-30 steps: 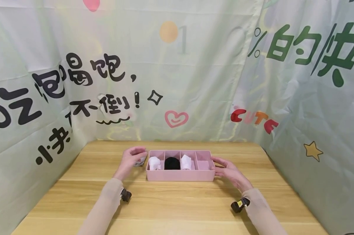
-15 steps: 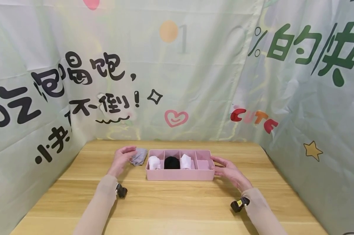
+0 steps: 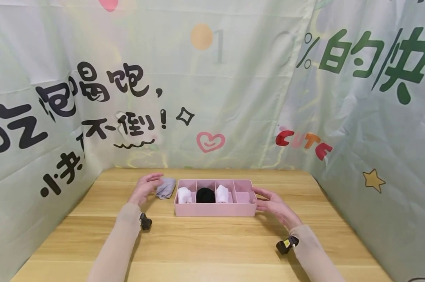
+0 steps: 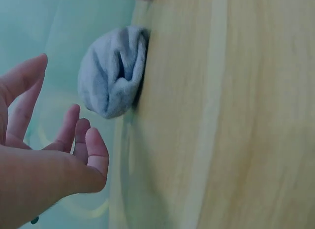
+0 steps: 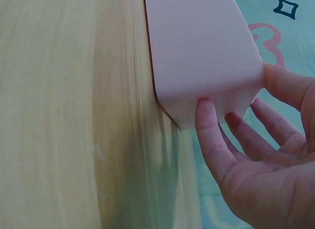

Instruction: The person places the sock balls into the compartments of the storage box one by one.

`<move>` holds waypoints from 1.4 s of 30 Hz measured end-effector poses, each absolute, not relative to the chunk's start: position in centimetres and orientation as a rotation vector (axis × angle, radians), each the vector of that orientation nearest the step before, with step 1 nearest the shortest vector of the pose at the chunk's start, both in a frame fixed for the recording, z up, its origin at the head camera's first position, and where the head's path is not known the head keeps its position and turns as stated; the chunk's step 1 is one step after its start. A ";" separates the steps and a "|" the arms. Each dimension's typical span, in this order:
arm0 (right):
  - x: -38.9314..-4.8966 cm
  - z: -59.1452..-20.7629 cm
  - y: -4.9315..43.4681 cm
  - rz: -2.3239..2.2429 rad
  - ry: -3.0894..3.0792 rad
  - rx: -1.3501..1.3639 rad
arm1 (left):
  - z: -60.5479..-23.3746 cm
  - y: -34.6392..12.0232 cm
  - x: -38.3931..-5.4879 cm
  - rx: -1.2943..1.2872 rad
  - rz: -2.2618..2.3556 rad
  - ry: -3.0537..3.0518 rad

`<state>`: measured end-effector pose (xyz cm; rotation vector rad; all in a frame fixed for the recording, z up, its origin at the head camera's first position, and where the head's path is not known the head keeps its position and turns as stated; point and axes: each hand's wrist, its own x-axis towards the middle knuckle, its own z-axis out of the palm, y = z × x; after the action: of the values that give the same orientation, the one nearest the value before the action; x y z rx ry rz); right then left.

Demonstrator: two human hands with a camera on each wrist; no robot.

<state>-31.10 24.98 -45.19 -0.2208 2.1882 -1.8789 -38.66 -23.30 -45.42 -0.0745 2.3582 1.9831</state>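
Note:
A pink divided storage box [image 3: 215,210] stands on the table. From the left, its compartments hold a white rolled sock [image 3: 185,195], a black rolled sock [image 3: 206,195] and another white sock [image 3: 222,194]; the rightmost shows bare pink floor. A balled grey sock [image 3: 166,188] lies just left of the box, also seen in the left wrist view as a soft grey ball [image 4: 114,71]. My left hand [image 3: 146,188] hovers beside it, fingers loosely spread and apart from it. My right hand [image 3: 274,204] touches the box's right end with fingertips and thumb, fingers mostly extended.
The wooden table [image 3: 212,246] ends at a printed fabric backdrop [image 3: 240,98] that rises behind it and along both sides. A small black camera sits on each wrist, the left camera [image 3: 146,222] and the right camera [image 3: 284,246].
My left hand has drawn back to the left from the grey sock, which was mostly hidden under it and now lies uncovered. The right hand stays at the box's end.

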 end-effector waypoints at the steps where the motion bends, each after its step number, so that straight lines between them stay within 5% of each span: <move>1: -31.1 -45.2 25.0 -1.884 2.183 -0.215 | -45.5 -23.3 -38.8 -0.070 1.959 2.356; 42: -31.1 -45.0 25.1 -1.832 2.236 -0.248 | -46.8 -22.1 -39.8 -0.021 1.831 2.347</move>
<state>-31.08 25.10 -44.99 -0.2477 2.2359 -1.8321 -39.82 -22.13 -46.76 -0.0208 2.3474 1.8313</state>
